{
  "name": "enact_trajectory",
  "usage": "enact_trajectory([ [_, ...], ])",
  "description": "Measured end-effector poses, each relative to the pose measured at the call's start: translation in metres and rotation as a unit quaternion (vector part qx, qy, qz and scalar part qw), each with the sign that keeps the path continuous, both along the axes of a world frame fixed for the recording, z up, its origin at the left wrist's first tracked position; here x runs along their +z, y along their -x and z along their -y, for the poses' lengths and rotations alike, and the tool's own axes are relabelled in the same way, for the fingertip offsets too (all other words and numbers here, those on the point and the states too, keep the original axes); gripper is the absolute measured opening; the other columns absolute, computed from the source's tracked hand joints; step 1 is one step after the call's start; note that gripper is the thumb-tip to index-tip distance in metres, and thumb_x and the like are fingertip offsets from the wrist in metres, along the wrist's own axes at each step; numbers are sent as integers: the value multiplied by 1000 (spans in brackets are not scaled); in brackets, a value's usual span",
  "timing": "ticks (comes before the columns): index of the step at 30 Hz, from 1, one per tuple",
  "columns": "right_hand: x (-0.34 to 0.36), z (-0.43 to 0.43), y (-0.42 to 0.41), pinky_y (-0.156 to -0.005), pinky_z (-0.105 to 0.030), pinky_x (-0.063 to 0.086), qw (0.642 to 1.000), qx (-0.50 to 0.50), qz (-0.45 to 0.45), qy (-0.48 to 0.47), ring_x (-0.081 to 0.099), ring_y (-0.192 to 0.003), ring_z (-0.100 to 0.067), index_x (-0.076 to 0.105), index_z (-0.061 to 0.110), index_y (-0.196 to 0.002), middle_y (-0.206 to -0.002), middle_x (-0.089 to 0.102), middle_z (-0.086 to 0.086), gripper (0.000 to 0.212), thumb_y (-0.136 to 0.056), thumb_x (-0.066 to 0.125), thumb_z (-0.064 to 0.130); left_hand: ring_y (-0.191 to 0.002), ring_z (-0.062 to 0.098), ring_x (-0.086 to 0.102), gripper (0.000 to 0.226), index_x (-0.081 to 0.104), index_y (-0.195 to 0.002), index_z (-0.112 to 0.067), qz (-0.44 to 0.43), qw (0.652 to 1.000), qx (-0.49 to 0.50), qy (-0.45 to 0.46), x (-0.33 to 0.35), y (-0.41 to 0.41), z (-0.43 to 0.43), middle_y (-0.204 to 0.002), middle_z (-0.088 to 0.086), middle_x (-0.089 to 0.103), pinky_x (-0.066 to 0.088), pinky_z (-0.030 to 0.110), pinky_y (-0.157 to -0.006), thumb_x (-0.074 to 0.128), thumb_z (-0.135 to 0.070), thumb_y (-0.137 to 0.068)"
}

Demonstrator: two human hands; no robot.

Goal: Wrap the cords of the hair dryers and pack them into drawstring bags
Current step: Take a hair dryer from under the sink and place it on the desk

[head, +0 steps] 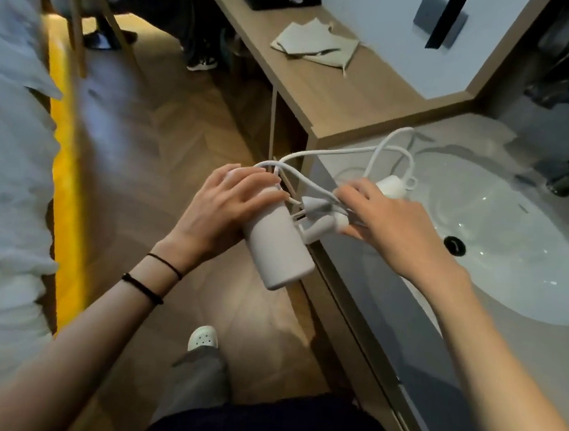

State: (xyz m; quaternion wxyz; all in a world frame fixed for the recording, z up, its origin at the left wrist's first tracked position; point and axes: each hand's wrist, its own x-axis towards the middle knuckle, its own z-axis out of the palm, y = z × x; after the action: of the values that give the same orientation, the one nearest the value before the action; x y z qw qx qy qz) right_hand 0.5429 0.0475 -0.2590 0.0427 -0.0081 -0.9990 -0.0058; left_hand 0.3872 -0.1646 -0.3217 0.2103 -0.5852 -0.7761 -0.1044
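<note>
Cord wrapping is judged to be in hand. The hair dryer [280, 249] is held beside the sink [509, 303], its barrel gripped by the curled fingers of the left hand [222, 206], its handle and cord [343, 151] by those of the right hand [389, 224]. Next, the loose loops (lying over the sink) should be wound in.

**Both grips on one hair dryer beside the basin**

The left grip [222, 206] curls over the upper end of a white cylindrical plastic hair dryer [281, 253], which is tilted above the wooden floor. The right grip [390, 224] holds the dryer at its handle side. A thin white cord [337, 151] rises from between them in loose loops. Flat beige cloth drawstring bags [312, 44] lie on the light wooden worktop [321, 94], well apart from the hands. A white oval basin [520, 256] is at the right.
</note>
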Motion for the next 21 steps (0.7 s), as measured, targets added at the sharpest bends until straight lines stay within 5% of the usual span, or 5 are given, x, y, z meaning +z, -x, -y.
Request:
enact_trajectory([
  [4,3,16,64,-46,-15,18,999,-47,-21,5,58,-69,-22,51,20,-112,-113,57,-3,36,-83,72,25,-125,30,45,63,43,-130,-21,12,999,-49,-3,9,87,-4,-134,11,52,35,48,-104,74,-28,-76],
  [10,15,26,145,-49,-10,3,992,-112,-52,-26,34,-62,-9,55,20,-107,-107,61,0,45,-71,82,21,-126,30,43,72,39,-131,-24,26,992,-124,-6,27,196,-21,-134,11,50,33,50,-105,78,-24,-71],
  [15,19,3,211,-53,-30,40,984,-177,-6,-18,59,-80,-23,42,27,-122,-128,46,7,38,-89,62,29,-125,29,44,71,41,-129,-23,34,987,-158,-8,30,268,-58,-133,11,52,34,47,-102,80,-20,-69],
  [21,8,-52,301,-48,-26,29,979,-202,-11,-27,58,-71,-22,48,23,-122,-124,50,3,39,-88,63,32,-123,29,44,72,42,-126,-23,26,986,-165,-9,22,362,-120,-132,9,52,34,44,-98,82,-18,-66],
])
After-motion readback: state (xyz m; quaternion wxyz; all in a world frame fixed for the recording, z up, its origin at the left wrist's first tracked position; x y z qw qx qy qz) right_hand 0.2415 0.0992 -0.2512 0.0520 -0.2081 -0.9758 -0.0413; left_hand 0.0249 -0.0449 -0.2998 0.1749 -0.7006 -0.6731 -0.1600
